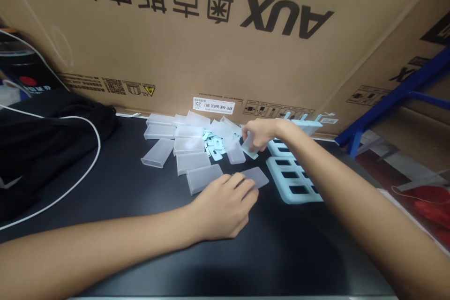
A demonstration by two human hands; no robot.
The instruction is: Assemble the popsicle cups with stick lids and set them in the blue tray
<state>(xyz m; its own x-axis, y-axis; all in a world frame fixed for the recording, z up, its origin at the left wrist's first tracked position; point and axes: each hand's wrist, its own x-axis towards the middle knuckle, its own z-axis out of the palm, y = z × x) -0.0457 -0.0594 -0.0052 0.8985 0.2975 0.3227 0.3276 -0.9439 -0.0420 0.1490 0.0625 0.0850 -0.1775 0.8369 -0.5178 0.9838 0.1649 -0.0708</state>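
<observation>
My left hand (225, 204) rests low over the black tabletop, its fingers curled over a flat translucent plastic sleeve (257, 176) that sticks out to the right. Farther back, my right hand (262, 132) points downward with closed fingers on another translucent piece (249, 143); its lower end looks light blue, and the fingertips partly hide it. Several more translucent sleeves (190, 145) lie loosely to the left. Among them is a small heap of light-blue plastic tabs (213, 144). Light-blue frames with rectangular openings (288, 183) lie beneath and beside my right forearm.
A large cardboard box (211, 56) stands along the back of the black table (147, 258). Black cloth (52, 136) and a white cable (96, 150) lie at left. A blue metal rack (386, 103) stands at right.
</observation>
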